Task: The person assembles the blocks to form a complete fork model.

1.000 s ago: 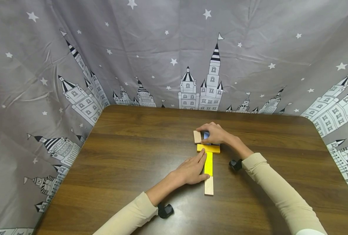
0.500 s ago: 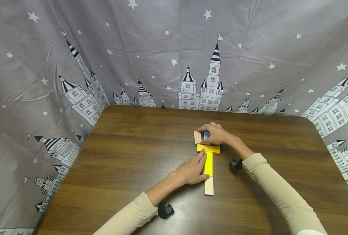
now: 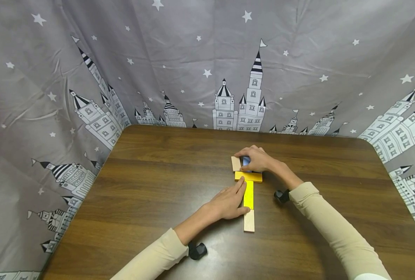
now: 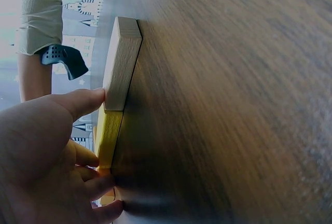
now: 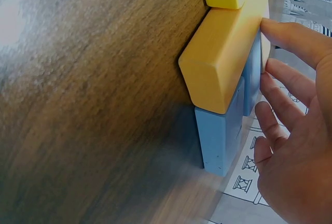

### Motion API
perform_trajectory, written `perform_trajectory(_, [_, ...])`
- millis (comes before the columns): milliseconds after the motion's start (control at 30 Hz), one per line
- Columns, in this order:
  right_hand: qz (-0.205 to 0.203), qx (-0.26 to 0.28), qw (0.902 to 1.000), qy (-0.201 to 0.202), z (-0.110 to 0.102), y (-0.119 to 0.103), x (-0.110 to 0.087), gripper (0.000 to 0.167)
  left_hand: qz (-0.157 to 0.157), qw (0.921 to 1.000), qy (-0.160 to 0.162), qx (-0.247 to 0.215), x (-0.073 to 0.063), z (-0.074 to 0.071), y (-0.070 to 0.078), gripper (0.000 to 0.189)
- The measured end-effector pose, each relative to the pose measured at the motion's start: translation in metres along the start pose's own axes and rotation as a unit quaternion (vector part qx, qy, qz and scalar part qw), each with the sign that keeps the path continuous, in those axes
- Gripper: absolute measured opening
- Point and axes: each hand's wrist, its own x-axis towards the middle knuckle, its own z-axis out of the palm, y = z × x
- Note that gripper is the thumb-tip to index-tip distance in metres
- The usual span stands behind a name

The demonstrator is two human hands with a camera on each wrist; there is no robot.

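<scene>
A row of wooden blocks lies on the table. A plain block [image 3: 249, 222] is at the near end, then a yellow block [image 3: 249, 197], then an orange block [image 3: 254, 178] set crosswise. My left hand [image 3: 227, 203] lies along the left side, thumb on the plain block and straight fingertips touching the yellow and orange ones. Beyond the orange block, my right hand [image 3: 258, 160] pinches a second plain block [image 3: 235, 164] between thumb and fingers. Blue blocks [image 5: 211, 138] sit behind the orange one, partly covered by this hand in the head view.
The brown wooden table [image 3: 158, 167] extends around the blocks. A grey curtain [image 3: 179, 58] printed with castles and stars hangs behind its far edge and along the sides. Dark wrist devices [image 3: 197, 251] sit under both forearms.
The plain block in my right hand has shifted very slightly toward the orange block. Both hands otherwise stay in the same place.
</scene>
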Motion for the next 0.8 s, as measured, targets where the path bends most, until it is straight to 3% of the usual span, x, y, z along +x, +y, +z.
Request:
perform_trajectory(367, [-0.003, 0.003, 1.0000, 0.009, 0.001, 0.002, -0.003, 0.057, 0.002, 1.0000, 0.000, 0.000, 0.001, 0.000, 0.000, 0.083])
perform_trajectory(800, [0.011, 0.041, 0.9942, 0.099, -0.007, 0.006, -0.022, 0.050, 0.005, 1.0000, -0.002, -0.004, 0.002, 0.000, 0.000, 0.082])
